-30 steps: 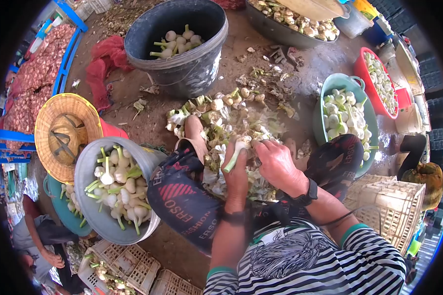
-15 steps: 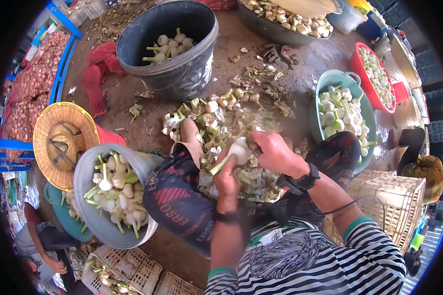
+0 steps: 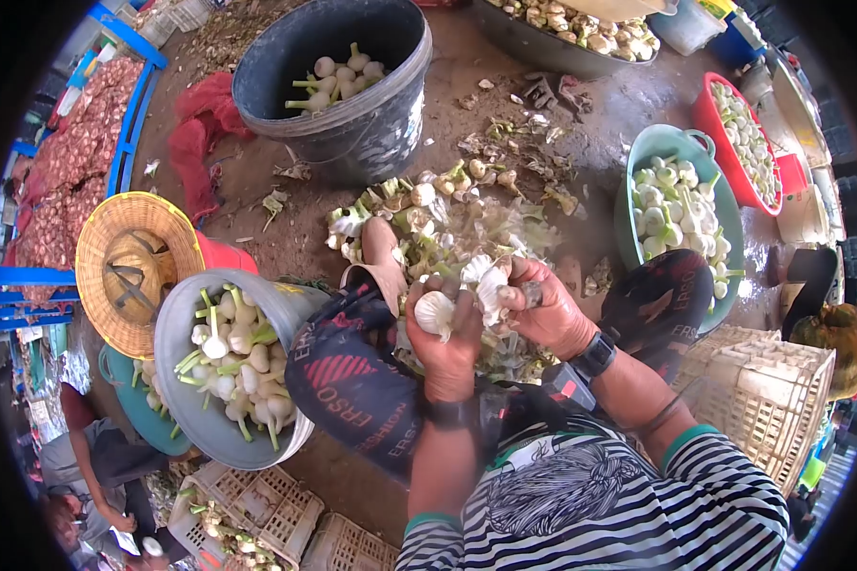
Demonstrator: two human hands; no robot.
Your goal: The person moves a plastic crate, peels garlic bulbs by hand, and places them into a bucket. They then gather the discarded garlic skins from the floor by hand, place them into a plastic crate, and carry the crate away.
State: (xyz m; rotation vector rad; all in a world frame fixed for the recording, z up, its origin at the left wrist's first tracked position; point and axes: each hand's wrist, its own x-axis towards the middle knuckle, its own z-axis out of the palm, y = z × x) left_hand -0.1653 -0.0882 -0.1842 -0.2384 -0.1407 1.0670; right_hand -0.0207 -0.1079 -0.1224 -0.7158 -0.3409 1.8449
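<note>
My left hand (image 3: 448, 343) is wrapped round a white garlic bulb (image 3: 435, 314), whose rounded side faces up. Beside it, my right hand (image 3: 548, 314) pinches loose white garlic skin (image 3: 490, 285) between thumb and fingers, close to the bulb. Whether the skin is still joined to the bulb cannot be made out. Beneath both hands lies a heap of peelings and untrimmed bulbs (image 3: 424, 195), between my legs. A grey bucket (image 3: 300, 419) of bulbs with green stems tilts at my left knee.
Ahead stands a dark bucket (image 3: 352, 143) with several bulbs. A green basin (image 3: 733, 228) and a red basin (image 3: 700, 114) hold garlic at right. White crates (image 3: 762, 390) sit by my right side. A wicker hat (image 3: 90, 247) is at left; another person (image 3: 86, 457) sits at lower left.
The bulb in my left hand has turned, so its stem no longer shows. My right hand has pulled up white skin. At lower left, the other person's hands now show something white.
</note>
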